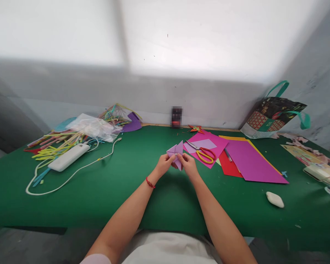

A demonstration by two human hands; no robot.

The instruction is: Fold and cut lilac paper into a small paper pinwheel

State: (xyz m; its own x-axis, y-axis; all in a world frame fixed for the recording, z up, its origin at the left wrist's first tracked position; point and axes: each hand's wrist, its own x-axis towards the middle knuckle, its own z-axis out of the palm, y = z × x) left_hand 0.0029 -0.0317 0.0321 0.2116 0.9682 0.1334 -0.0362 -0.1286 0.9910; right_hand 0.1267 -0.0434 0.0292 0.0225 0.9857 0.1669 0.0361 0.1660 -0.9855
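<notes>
Between my two hands is a folded piece of lilac paper with pointed flaps, held above the table. My left hand pinches its left side, a red bracelet on the wrist. From the right, my right hand grips the same paper, thumbs close together at its middle. The fingers behind the paper are mostly hidden. Just right of my hands, scissors with red and yellow handles lie on a magenta sheet and a lilac square. An orange-red folded paper star sits behind them.
The green table meets a pale wall. At left are paper strips, a plastic bag, and a white power bank with a cable. At right lie purple sheets, a white case and a patterned bag.
</notes>
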